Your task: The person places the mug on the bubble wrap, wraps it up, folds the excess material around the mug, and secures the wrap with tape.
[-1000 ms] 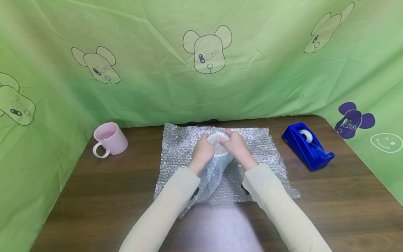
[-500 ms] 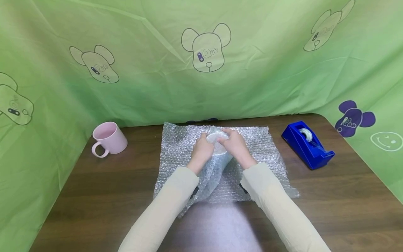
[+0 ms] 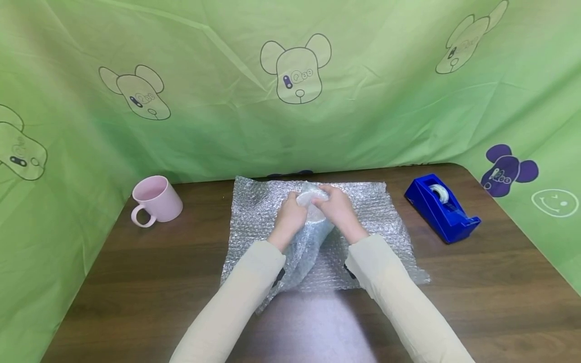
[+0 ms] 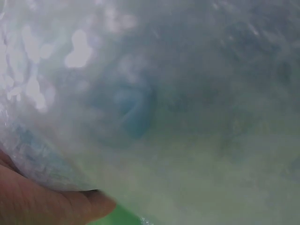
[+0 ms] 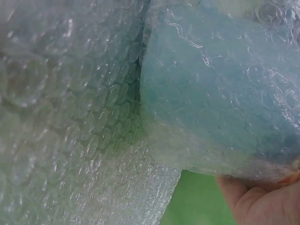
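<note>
A pale-blue object wrapped in bubble wrap (image 3: 314, 216) stands between my two hands at the middle of the table. Its blue shows through the layers in the right wrist view, but its kind is hidden. My left hand (image 3: 290, 217) grips the upper left side of this bundle. On the upper right side, my right hand (image 3: 339, 210) holds it with the thumb over the whitish round end. Beneath spreads a sheet of bubble wrap (image 3: 383, 232), and a loose flap of it runs toward the table's front between my forearms. Bubble wrap nearly fills the left wrist view.
A pink mug (image 3: 160, 200) stands upright at the back left, handle toward the front left. At the right lies a blue tape dispenser (image 3: 440, 209) with a roll of clear tape. Green printed cloth (image 3: 218, 136) hangs behind and beside the brown wooden table (image 3: 150, 292).
</note>
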Available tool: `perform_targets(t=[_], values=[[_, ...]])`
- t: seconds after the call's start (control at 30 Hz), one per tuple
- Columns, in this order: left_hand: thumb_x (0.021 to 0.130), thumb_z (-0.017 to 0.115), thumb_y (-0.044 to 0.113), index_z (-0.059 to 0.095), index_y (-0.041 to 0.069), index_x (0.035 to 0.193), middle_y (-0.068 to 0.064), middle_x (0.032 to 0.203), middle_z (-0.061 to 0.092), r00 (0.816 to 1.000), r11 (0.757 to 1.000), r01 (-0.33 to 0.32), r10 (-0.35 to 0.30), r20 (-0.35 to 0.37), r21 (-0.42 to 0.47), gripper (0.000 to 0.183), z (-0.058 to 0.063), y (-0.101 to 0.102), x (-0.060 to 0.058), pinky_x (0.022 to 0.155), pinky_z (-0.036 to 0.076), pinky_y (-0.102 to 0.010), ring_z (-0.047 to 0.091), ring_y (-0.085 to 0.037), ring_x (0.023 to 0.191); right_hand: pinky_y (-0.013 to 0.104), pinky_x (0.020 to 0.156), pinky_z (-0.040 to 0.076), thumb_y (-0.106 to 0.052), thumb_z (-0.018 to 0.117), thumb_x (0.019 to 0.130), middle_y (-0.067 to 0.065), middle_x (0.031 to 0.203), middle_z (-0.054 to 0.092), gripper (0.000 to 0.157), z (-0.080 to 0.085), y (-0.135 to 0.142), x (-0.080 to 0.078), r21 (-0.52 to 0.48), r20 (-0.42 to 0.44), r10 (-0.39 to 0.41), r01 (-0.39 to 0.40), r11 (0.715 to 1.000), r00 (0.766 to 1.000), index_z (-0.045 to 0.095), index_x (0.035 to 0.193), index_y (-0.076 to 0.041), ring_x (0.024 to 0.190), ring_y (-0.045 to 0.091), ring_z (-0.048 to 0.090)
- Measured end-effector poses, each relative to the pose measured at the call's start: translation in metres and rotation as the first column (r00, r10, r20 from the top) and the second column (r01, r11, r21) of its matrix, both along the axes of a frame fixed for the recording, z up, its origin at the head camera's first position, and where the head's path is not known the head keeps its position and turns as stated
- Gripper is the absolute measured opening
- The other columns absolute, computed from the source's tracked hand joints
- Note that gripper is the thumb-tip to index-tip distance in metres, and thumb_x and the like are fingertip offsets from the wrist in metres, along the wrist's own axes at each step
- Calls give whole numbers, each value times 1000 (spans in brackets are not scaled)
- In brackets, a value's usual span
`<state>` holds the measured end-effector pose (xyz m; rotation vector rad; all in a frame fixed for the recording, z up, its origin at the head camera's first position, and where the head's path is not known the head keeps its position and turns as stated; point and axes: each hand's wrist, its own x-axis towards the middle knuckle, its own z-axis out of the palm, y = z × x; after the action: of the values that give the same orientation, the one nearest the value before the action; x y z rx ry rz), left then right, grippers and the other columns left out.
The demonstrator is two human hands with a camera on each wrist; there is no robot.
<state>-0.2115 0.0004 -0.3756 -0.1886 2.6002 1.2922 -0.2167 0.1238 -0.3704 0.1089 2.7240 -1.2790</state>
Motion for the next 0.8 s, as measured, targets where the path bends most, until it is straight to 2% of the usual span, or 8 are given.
perform_targets(t=[0.13,0.2,0.3,0.43,0.53,0.63,0.73,0.8], values=[[93,47,13,40,14,141,-18,129,53,1000,1000,0,0,0,0,49,0,-1,0,61,42,-30,55,-27,88,45,89,50,-21,59,93,18,148,41,55,0,-1,0,4,-5,-2,2,1000,1000,41,143,-5,86,28,58],[93,47,13,40,14,141,-18,128,53,1000,1000,2,-2,0,-2,49,1,0,0,62,41,-30,55,-27,88,47,98,47,-21,59,94,19,148,41,55,0,0,0,9,-6,-2,2,1000,1000,41,143,-4,108,33,58],[93,47,13,40,13,142,-18,129,54,1000,1000,7,-7,5,-5,49,2,0,0,61,42,-29,56,-27,86,51,107,40,-20,58,94,19,149,40,55,-1,0,-1,3,-3,-2,2,1000,1000,40,143,-3,127,38,49],[95,48,15,33,8,146,-21,138,50,1000,1000,27,-27,17,-4,54,5,-1,0,64,48,-31,59,-30,90,52,109,38,-20,58,94,19,149,40,55,-2,0,-1,3,2,-6,6,1000,1000,41,143,-4,132,39,44],[96,50,19,27,4,148,-24,145,42,998,998,57,-58,35,19,60,7,-4,0,81,53,-40,58,-36,106,50,101,45,-20,58,94,19,149,40,55,-2,0,0,13,4,-8,8,1000,1000,41,143,-4,120,38,53],[96,50,29,20,1,150,-25,152,31,991,994,104,-107,79,45,68,11,-11,-1,105,42,-52,44,-41,130,47,90,51,-21,58,94,18,149,40,55,-1,-1,0,21,7,-12,12,1000,1000,41,143,-6,101,33,60],[97,44,41,13,2,152,-22,157,19,975,986,159,-166,147,56,74,18,-18,0,115,25,-57,25,-41,143,45,89,52,-22,59,94,17,150,39,55,0,-2,0,17,16,-18,17,1000,1000,41,143,-7,101,32,60],[98,40,46,11,2,152,-21,158,17,963,978,194,-204,178,70,75,24,-24,1,116,23,-57,22,-40,144,45,91,51,-22,59,94,16,150,39,55,0,-1,0,20,18,-22,21,1000,1000,41,144,-8,110,33,58]])
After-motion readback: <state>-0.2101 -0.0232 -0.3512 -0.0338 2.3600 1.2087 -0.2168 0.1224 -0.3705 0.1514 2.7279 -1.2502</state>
